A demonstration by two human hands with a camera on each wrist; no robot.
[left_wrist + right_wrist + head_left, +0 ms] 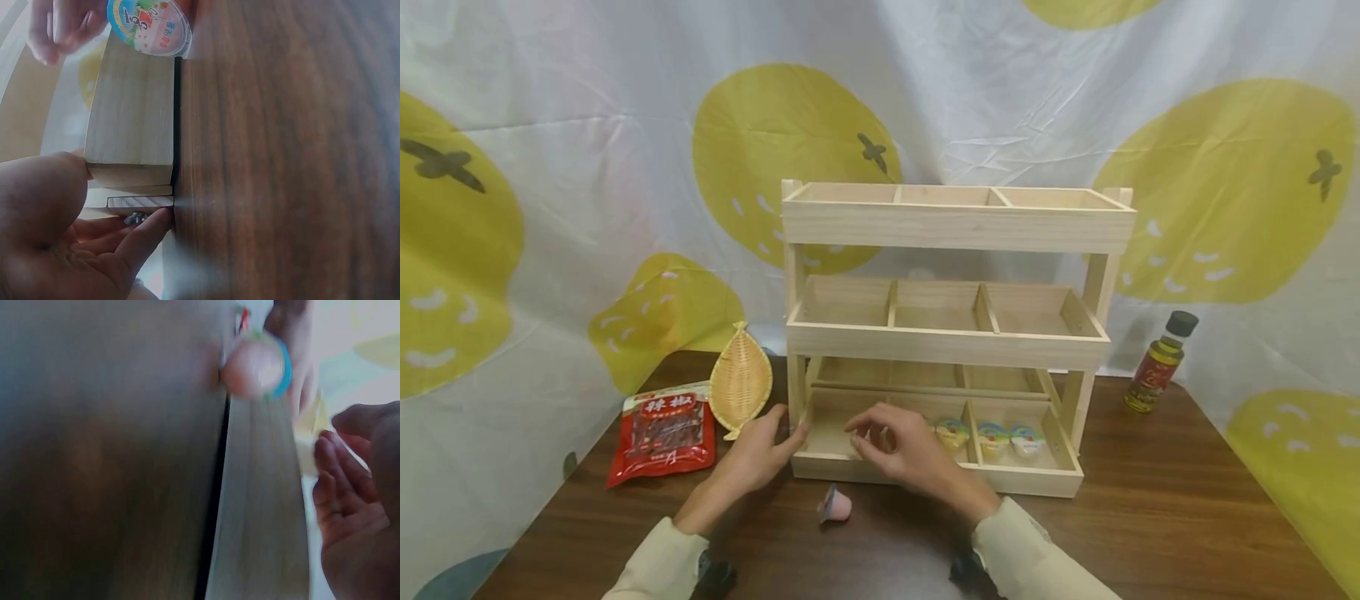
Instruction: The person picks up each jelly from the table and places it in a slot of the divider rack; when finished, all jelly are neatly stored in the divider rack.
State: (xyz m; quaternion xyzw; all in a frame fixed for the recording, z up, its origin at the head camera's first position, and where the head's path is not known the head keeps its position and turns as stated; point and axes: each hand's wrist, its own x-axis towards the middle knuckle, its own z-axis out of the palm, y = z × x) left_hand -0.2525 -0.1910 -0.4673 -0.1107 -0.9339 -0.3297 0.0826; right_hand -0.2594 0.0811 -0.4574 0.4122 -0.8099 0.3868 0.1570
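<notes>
A pale wooden three-tier rack (pixel 957 227) stands on the table, its tiers divided into compartments. At its lower left end, my left hand (pixel 762 450) holds the corner, thumb toward the front and fingers on the outer side (pixel 144 244). My right hand (pixel 904 443) hovers over the bottom tray with bent fingers; nothing shows between thumb and fingertips in the right wrist view. Several small jelly cups with printed lids, such as a yellow one (pixel 952 435) and a white one (pixel 1026 440), sit in the bottom tray. A pink jelly cup (pixel 837 506) lies on its side before the rack.
Left of the rack lie a red bag of dried chillies (pixel 666 433) and a fish-shaped woven basket (pixel 741 379). A dark-capped oil bottle (pixel 1156 367) stands at the right. A lemon-print cloth (pixel 1000 100) hangs behind the brown table (pixel 1180 517).
</notes>
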